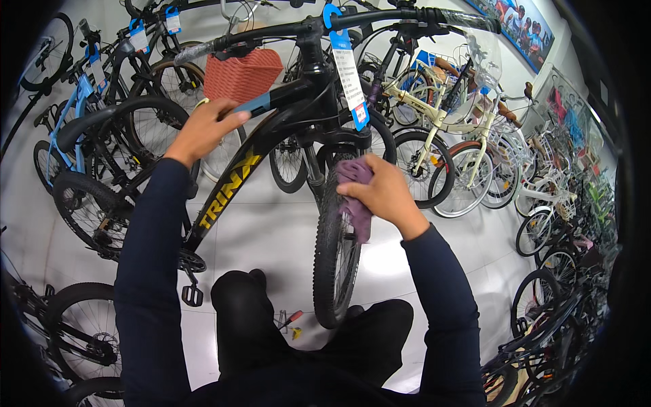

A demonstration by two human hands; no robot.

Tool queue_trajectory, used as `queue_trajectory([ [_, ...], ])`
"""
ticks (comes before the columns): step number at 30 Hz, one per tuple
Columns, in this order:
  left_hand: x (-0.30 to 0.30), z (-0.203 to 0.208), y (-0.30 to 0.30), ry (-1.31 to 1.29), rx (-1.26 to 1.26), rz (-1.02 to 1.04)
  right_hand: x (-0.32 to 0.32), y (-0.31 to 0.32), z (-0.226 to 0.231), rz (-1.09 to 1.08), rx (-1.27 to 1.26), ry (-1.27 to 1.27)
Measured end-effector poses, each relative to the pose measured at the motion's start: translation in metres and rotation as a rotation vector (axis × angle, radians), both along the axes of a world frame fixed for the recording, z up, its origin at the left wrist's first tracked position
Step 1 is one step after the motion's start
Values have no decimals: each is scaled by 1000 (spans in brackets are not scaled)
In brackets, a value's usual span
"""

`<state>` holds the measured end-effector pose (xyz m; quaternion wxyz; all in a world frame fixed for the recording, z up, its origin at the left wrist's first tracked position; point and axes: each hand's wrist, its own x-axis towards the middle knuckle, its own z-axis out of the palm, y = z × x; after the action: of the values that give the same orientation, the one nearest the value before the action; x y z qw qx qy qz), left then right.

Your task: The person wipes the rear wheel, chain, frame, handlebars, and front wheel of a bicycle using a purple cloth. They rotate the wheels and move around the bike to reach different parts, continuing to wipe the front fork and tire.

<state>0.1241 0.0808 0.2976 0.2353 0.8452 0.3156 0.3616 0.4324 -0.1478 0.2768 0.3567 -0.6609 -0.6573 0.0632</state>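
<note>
A black mountain bike stands in front of me, its frame [237, 178] marked with yellow lettering. My left hand [211, 130] is closed round the top tube [256, 105], by its blue-grey section; some of its fingers are hidden behind the tube. A crumpled purple cloth [355, 178] is pinched in my right hand [386, 193], pressed to the upper side of the front tyre [327, 244]. One end of the cloth hangs down beside the spokes. The front wheel points toward me, between my knees. From the handlebar [313, 27] hangs a blue and white tag [347, 74].
Bikes crowd both sides: black ones and a light-blue one [80, 115] at left, cream ones [434, 119] at right. A red woven basket [241, 74] shows beyond the top tube. On the white tiled floor lies a red-handled tool [293, 319], near a pedal [192, 295].
</note>
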Motion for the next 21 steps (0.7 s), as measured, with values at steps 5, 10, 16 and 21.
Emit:
queue_trajectory([
  [5,38,6,-15,274,229,329,0,50,21,102,233,-241],
  [10,30,2,-19,282,255,349,27,69,50,-119,314,-154],
  [16,29,3,-23,296,250,380,8,88,39,-356,120,-62],
  [21,27,3,-25,274,271,371,-18,70,6,-178,339,-349],
])
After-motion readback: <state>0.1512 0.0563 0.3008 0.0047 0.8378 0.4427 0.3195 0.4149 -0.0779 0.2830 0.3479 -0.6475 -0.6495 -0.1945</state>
